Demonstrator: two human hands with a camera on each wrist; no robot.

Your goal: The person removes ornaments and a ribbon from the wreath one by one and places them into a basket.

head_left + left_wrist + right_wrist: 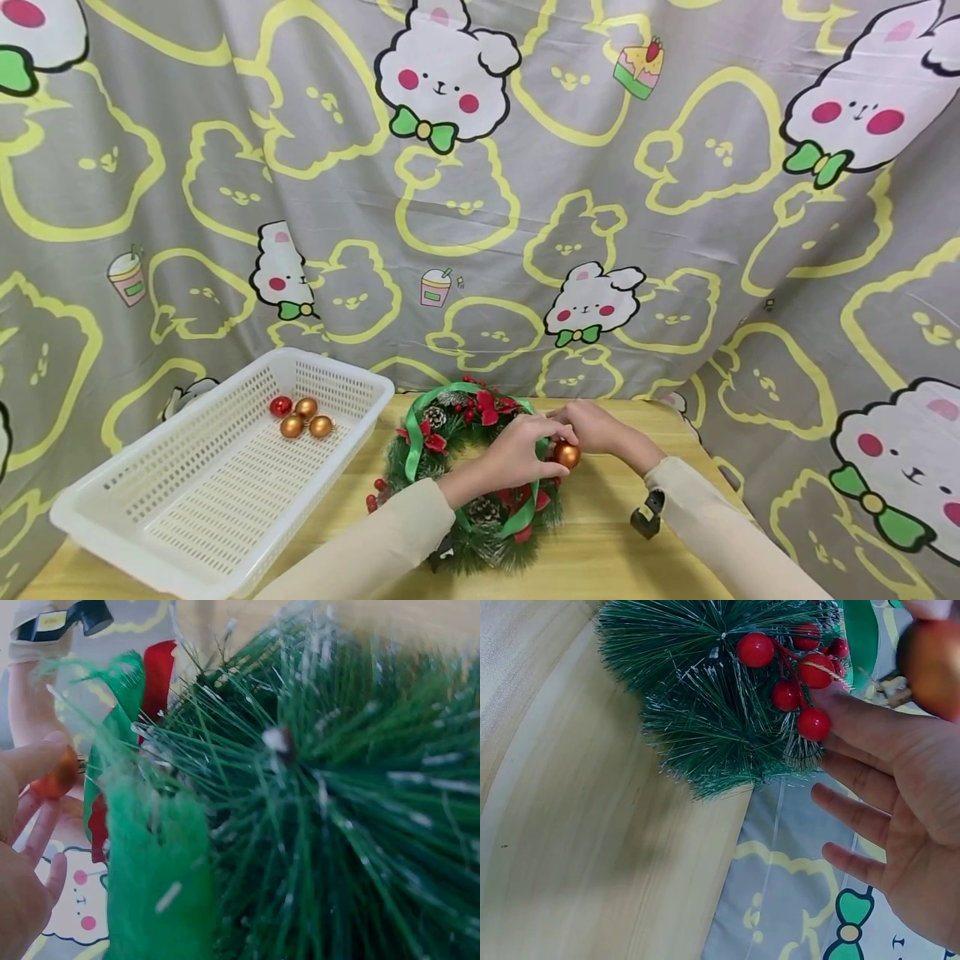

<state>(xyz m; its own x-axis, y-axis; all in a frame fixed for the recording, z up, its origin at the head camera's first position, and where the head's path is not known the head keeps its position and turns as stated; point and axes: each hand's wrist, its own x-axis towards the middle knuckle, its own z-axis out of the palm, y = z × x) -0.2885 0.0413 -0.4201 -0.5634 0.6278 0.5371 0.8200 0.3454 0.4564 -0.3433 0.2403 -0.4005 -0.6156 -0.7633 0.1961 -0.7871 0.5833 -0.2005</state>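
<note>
Patterned cloth hangs behind a wooden desk. The left hand pinches a gold ball between thumb and finger, its other fingers loose, at the right side of the wreath. The right hand reaches to the wreath's edge, fingers loosely spread, thumb at the red berries; I cannot tell whether it pinches anything there. Fine thread lies across one berry, near the ball's cap. This looks like hanging the ball. To do it well, hold the ball close so the thread stays slack, work the thread round the berries' stem rather than one berry, and let go only once it bears the weight. The green ribbon could catch the thread. Farther left, three gold balls and a red one lie in the white basket.
</note>
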